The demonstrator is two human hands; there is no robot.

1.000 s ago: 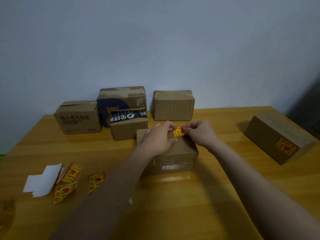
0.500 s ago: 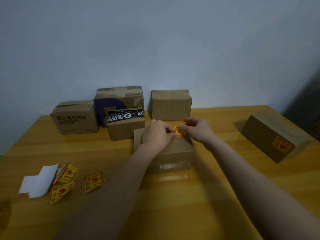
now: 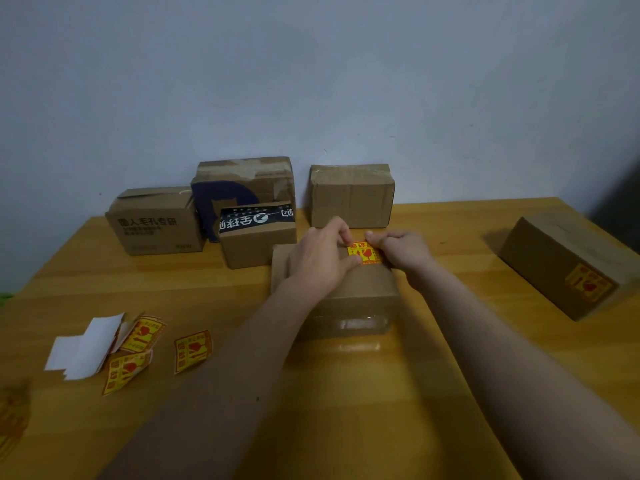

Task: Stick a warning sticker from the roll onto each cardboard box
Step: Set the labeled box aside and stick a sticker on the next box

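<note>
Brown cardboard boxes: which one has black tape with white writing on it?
The small brown cardboard box just left of the box under the hands, in front of the taller blue-printed box. Only it carries a black band across its top.

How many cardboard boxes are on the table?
6. Four at the back by the wall: printed box, tall box, black-taped box, plain box. One in the middle under both hands. One at far right. Others may be hidden.

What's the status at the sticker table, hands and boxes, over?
Left hand and right hand both pinching the sticker onto the centre box. Box on the right already labelled. Four boxes at the back show none. Nothing in the way.
</note>
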